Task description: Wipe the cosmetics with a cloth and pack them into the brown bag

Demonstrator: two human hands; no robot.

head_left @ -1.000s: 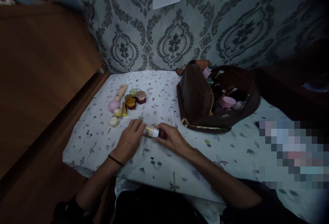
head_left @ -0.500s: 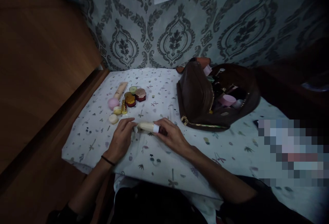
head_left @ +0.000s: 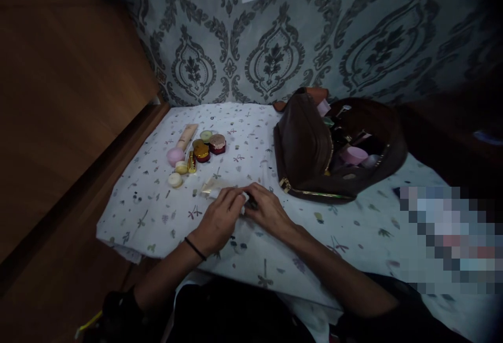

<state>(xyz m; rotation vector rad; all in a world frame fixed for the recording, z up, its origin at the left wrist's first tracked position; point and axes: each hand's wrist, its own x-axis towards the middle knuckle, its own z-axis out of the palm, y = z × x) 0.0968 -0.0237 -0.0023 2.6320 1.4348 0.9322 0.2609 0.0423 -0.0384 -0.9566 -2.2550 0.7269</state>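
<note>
My left hand is closed around a pale tube with a clear, shiny end, which sticks out to the left of the fingers. Against it, my right hand is closed with its fingertips at the tube's hidden right end; a small dark thing shows between its fingers. Up and to the left lie a beige tube, a pink round item, a small gold tube, a cream-lidded jar and several other small jars, among them a red one with a pinkish lid.
An open brown bag stands at the right, with a pink container and other items inside. Patterned white cloth covers the surface. A wooden panel rises at the left; a patterned wall is behind.
My left hand has moved right along the tube, from its left end to close beside my right hand, and now covers the white band. The view has shifted slightly.
</note>
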